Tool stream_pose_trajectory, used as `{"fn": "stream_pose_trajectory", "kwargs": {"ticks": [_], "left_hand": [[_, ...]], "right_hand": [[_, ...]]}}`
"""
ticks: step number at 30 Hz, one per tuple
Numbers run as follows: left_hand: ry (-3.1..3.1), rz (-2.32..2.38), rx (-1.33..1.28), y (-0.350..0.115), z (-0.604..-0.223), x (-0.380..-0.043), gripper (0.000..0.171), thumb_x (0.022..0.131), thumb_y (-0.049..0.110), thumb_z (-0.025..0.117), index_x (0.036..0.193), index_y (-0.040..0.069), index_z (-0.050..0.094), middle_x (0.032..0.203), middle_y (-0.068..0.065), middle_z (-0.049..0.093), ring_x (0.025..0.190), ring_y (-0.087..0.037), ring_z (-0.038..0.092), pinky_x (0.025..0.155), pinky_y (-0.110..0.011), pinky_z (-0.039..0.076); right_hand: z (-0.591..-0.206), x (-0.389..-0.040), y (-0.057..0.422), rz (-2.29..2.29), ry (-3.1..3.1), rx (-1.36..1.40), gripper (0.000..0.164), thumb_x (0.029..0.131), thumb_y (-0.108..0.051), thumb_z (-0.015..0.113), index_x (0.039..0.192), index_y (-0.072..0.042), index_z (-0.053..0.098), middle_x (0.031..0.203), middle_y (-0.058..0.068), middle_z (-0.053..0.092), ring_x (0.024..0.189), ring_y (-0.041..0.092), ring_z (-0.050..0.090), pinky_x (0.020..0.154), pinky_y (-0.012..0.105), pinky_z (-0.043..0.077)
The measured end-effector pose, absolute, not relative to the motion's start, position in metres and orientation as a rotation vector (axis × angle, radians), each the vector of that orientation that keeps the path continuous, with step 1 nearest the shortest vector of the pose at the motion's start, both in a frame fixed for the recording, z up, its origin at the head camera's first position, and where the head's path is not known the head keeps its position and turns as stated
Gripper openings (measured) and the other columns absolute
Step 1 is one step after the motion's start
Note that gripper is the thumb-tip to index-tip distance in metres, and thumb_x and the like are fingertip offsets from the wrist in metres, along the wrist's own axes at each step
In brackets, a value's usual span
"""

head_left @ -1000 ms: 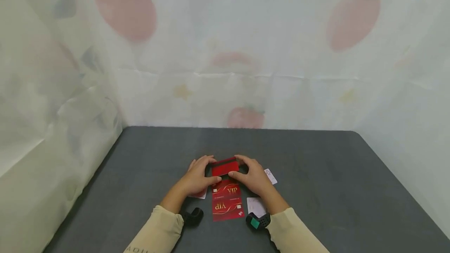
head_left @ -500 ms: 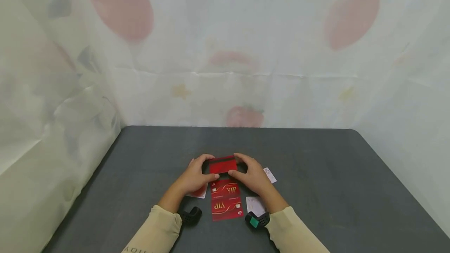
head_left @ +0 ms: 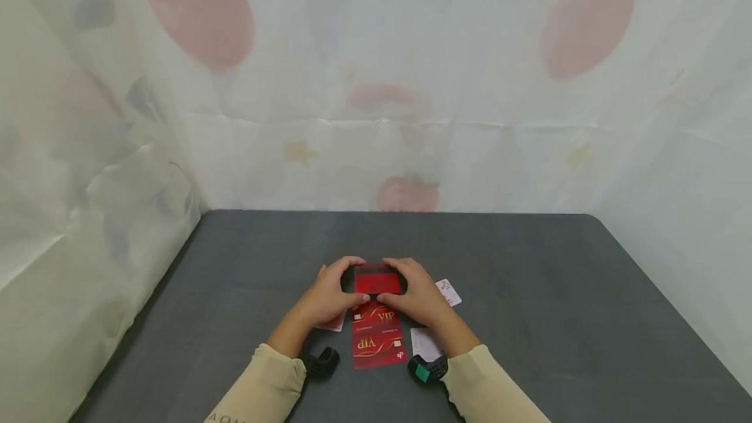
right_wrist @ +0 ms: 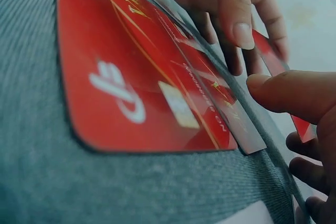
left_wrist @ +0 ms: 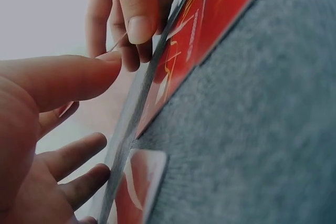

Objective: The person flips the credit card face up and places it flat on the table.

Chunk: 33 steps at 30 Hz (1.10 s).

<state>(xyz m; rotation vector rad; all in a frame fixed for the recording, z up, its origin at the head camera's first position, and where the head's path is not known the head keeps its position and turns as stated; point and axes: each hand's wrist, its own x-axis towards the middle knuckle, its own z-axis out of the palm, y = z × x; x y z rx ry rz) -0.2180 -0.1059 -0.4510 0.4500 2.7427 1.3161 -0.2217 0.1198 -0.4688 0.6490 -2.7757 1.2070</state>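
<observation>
Between my two hands, a red card with a dark stripe is held just above the table. My left hand pinches its left side, thumb at the near edge and fingers at the far edge. The right hand pinches the right side the same way, the thumbs nearly meeting. In the right wrist view the held card stands tilted off the surface, partly hidden by fingers. Below it lie two red VIP cards, the nearer one fully visible and the farther one edge to edge with it.
A red-and-white card lies partly under the left hand. Two pale cards sit by the right arm, one near the wrist and one farther out. The dark table meets white printed curtains at its back and sides.
The held card has levelled out from a slight slant and its tilt has changed. My right hand has shifted a little left, bringing the thumbs closer together.
</observation>
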Motion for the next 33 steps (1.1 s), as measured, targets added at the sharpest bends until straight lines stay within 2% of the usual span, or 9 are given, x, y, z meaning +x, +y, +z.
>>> {"fn": "stream_pose_trajectory", "kwargs": {"ticks": [4, 7, 12, 18, 21, 27, 33], "left_hand": [[2.729, 1.344, 0.433, -0.1029, -0.4470, -0.2149, 0.062, 0.079, 0.028, 0.083, 0.134, 0.026, 0.053, 0.135, -0.002, 0.057, 0.134, -0.033, 0.045, 0.116, -0.064, 0.018], [2.722, 1.354, 0.415, -0.1018, -0.4455, -0.2130, 0.062, 0.080, 0.029, 0.083, 0.134, 0.029, 0.053, 0.134, -0.001, 0.058, 0.130, -0.035, 0.045, 0.106, -0.064, 0.035], [2.721, 1.359, 0.430, -0.1001, -0.4453, -0.2117, 0.062, 0.080, 0.029, 0.083, 0.133, 0.030, 0.053, 0.132, 0.000, 0.059, 0.125, -0.033, 0.048, 0.104, -0.062, 0.038], [2.734, 1.341, 0.470, -0.0975, -0.4465, -0.2118, 0.063, 0.079, 0.030, 0.084, 0.134, 0.028, 0.054, 0.134, 0.001, 0.058, 0.123, -0.029, 0.049, 0.105, -0.060, 0.038], [2.743, 1.330, 0.482, -0.0971, -0.4475, -0.2119, 0.064, 0.078, 0.030, 0.084, 0.135, 0.028, 0.054, 0.137, 0.002, 0.056, 0.127, -0.028, 0.048, 0.110, -0.061, 0.032], [2.746, 1.307, 0.505, -0.0962, -0.4477, -0.2118, 0.065, 0.078, 0.032, 0.084, 0.136, 0.030, 0.054, 0.139, 0.005, 0.054, 0.126, -0.027, 0.046, 0.109, -0.058, 0.035], [2.753, 1.287, 0.585, -0.0953, -0.4471, -0.2117, 0.067, 0.079, 0.034, 0.083, 0.138, 0.025, 0.053, 0.141, 0.001, 0.054, 0.133, -0.025, 0.047, 0.118, -0.062, 0.012]], "right_hand": [[-0.4685, -0.2214, 0.1202, 1.206, -2.771, 0.654, 0.066, 0.082, -0.038, 0.078, 0.140, -0.021, 0.053, 0.131, 0.002, 0.056, 0.118, 0.022, 0.053, 0.098, 0.046, 0.050], [-0.4678, -0.2211, 0.1200, 1.211, -2.769, 0.649, 0.064, 0.082, -0.036, 0.078, 0.139, -0.021, 0.054, 0.131, 0.002, 0.057, 0.119, 0.022, 0.053, 0.099, 0.046, 0.050], [-0.4668, -0.2199, 0.1191, 1.206, -2.769, 0.657, 0.065, 0.082, -0.034, 0.079, 0.140, -0.021, 0.053, 0.131, 0.001, 0.056, 0.119, 0.021, 0.052, 0.099, 0.045, 0.050], [-0.4657, -0.2183, 0.1179, 1.204, -2.757, 0.692, 0.067, 0.081, -0.036, 0.080, 0.140, -0.023, 0.052, 0.132, 0.000, 0.055, 0.119, 0.020, 0.052, 0.098, 0.044, 0.051], [-0.4644, -0.2175, 0.1174, 1.210, -2.752, 0.709, 0.067, 0.080, -0.037, 0.080, 0.140, -0.023, 0.053, 0.132, 0.000, 0.055, 0.119, 0.020, 0.051, 0.098, 0.043, 0.051], [-0.4633, -0.2169, 0.1175, 1.209, -2.747, 0.720, 0.064, 0.081, -0.035, 0.080, 0.138, -0.023, 0.054, 0.131, -0.001, 0.056, 0.117, 0.019, 0.051, 0.096, 0.041, 0.052], [-0.4637, -0.2168, 0.1179, 1.220, -2.742, 0.731, 0.064, 0.081, -0.040, 0.079, 0.138, -0.024, 0.055, 0.131, -0.002, 0.056, 0.116, 0.018, 0.051, 0.096, 0.041, 0.052]]}}
